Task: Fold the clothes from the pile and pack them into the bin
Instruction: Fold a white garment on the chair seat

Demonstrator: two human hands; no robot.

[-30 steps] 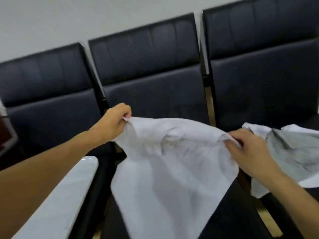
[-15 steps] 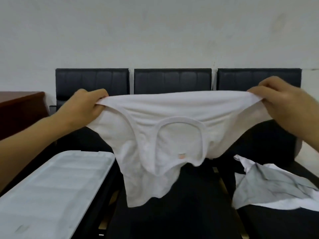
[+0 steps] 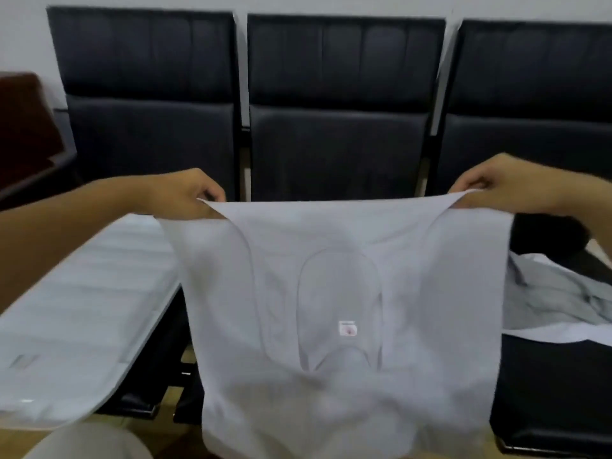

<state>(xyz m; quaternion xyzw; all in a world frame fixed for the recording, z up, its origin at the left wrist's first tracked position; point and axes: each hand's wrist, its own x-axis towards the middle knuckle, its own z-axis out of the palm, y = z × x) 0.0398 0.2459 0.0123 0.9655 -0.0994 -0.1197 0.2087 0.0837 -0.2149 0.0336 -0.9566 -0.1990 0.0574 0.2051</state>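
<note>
I note the white top [image 3: 347, 293] hanging lengthwise below, left hand [image 3: 185, 193] and right hand [image 3: 503, 185] each pinching one upper corner, level.

I have both arms stretched forward and spread wide, forearms bare. My left hand [image 3: 185, 193] sits at mid-height on the left, knuckles up, fingers curled under and pinching against the thumb. My right hand [image 3: 496, 183] mirrors it on the far right, a touch higher, fingertips [image 3: 473, 187] bunched in a pinch, wrist angling in from the right edge.
</note>
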